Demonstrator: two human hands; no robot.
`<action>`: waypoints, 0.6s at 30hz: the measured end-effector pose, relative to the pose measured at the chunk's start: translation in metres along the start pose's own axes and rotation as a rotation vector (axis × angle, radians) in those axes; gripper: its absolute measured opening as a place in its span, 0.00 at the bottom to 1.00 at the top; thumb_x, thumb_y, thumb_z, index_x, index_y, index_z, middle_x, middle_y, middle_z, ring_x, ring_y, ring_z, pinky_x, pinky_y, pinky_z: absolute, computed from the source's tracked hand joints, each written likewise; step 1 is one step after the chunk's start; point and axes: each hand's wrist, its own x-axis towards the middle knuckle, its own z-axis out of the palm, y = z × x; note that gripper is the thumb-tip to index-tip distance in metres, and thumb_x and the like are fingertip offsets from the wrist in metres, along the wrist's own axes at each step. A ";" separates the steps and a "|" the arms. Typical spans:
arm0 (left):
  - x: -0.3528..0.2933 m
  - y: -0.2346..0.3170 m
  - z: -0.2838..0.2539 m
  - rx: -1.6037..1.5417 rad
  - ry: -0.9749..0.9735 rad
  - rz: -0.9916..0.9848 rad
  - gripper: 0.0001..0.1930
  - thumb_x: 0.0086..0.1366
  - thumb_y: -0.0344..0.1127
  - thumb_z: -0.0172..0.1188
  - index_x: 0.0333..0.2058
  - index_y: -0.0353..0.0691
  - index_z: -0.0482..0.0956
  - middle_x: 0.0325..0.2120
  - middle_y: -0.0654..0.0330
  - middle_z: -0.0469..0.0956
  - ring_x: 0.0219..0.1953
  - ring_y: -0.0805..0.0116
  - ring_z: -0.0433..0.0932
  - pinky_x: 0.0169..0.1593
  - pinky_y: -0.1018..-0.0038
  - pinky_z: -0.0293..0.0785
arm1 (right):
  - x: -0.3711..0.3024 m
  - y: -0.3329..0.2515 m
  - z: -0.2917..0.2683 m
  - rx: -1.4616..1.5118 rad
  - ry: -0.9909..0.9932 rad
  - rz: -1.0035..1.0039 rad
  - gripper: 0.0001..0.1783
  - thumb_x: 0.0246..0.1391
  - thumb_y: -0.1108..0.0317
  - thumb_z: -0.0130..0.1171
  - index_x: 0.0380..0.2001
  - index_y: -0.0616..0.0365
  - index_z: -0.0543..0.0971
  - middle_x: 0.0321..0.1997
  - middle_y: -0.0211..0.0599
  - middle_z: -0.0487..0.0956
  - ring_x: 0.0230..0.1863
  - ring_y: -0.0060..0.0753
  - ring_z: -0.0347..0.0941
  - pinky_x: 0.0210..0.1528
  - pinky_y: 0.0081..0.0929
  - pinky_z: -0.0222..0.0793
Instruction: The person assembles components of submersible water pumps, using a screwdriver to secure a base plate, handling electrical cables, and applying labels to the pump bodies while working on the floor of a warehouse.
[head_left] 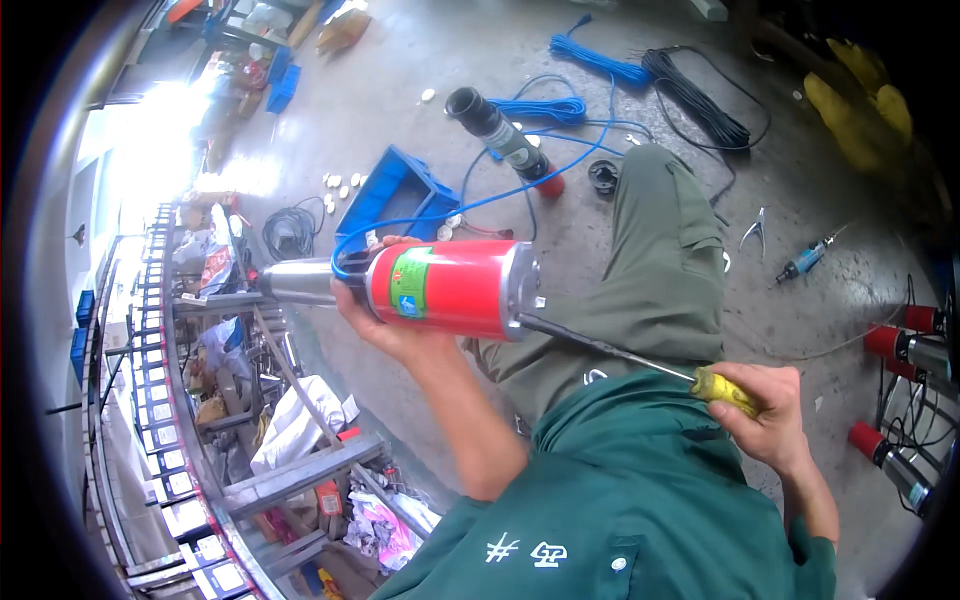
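A red and silver cylindrical submersible pump [460,290] lies across my lap, its long steel end pointing left. My left hand [392,335] is wrapped round it near the joint of the red and steel parts, where a blue cable [425,218] comes out. A green label shows on the red casing. In my right hand [768,412] is a screwdriver [620,351], gripped by its yellow handle. The tip of its long shaft meets the lower edge of the pump's silver end face; whether it sits in a slot cannot be made out.
Ahead, a dark pump body [510,142] stands near a blue crate [395,195]. Coiled blue cable [545,110] and black cable [700,100] lie beyond. Pliers [755,232] and a blue tool [800,262] lie right, near several red-ended pumps [890,452]. A cluttered rack [300,478] flanks my left.
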 end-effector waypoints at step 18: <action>-0.011 0.003 0.015 0.040 0.056 0.064 0.27 0.63 0.58 0.61 0.40 0.35 0.78 0.37 0.50 0.80 0.44 0.57 0.81 0.53 0.59 0.77 | 0.039 0.031 -0.020 -0.226 0.071 -0.417 0.25 0.42 0.62 0.75 0.47 0.56 0.85 0.20 0.32 0.73 0.19 0.33 0.70 0.22 0.31 0.63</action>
